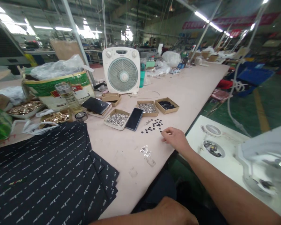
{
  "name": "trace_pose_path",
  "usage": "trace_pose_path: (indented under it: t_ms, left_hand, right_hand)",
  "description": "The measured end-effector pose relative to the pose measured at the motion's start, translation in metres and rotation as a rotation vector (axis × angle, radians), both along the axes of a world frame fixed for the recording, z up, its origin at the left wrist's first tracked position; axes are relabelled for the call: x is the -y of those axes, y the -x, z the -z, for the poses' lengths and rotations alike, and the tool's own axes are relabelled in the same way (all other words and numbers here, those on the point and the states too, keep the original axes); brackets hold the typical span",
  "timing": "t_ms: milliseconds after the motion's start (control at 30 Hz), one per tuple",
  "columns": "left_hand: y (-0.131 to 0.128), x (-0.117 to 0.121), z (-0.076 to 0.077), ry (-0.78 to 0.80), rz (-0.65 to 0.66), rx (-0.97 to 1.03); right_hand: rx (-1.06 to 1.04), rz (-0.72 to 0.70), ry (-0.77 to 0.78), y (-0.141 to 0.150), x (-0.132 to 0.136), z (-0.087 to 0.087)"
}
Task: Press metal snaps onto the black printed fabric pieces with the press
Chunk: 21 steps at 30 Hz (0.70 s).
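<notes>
A small black disc (pixel 160 131) is pinched in the grip of a worker's right hand (pixel 175 137), thumb and finger closed on it at the near side of a long pale table (pixel 121 143) in a workshop. With that hand as the clock's center, loose black pieces (pixel 154 128) lie scattered just beside it toward ten o'clock, and a cluster of small rings (pixel 145 151) lies near eight. The left hand (pixel 175 212) rests low at six o'clock, its fingers out of sight, so whether its grip holds anything cannot be told. A tray of dark pieces (pixel 166 105) stands at eleven; a tray of silvery pieces (pixel 147 107) and a dark-screened phone (pixel 134 119) are at ten. Farther out, a white box fan (pixel 123 70) stands between ten and eleven, dark printed fabric (pixel 44 175) spreads between eight and nine, and a white machine (pixel 262 162) occupies three o'clock.
</notes>
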State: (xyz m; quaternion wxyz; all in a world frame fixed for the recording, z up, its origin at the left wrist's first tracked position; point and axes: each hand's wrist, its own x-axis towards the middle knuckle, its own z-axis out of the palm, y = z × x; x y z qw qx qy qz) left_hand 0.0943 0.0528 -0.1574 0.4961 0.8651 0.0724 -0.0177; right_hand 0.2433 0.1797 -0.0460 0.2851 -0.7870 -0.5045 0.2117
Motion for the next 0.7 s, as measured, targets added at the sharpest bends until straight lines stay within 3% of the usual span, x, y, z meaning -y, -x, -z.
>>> trace_pose_path:
  t_ms: [133, 233, 367, 500, 700]
  left_hand:
    - [0.019, 0.004, -0.019, -0.122, 0.01, 0.07]
    - [0.029, 0.007, -0.035, -0.182, 0.068, 0.11]
    - [0.035, 0.019, -0.041, -0.326, 0.135, 0.187]
    - [0.041, 0.039, -0.042, -0.553, 0.179, 0.334]
    - [0.047, 0.061, -0.064, -0.645, 0.201, 0.569]
  right_hand:
    - [-0.308, -0.016, 0.015, -0.009, 0.099, -0.005]
    - [-0.48, 0.003, 0.059, -0.008, 0.189, 0.011]
    - [-0.454, 0.134, 0.07, 0.015, 0.284, 0.033]
    - [-0.44, 0.231, -0.012, 0.043, 0.334, 0.036]
    - [-0.388, 0.242, -0.13, 0.057, 0.364, 0.019]
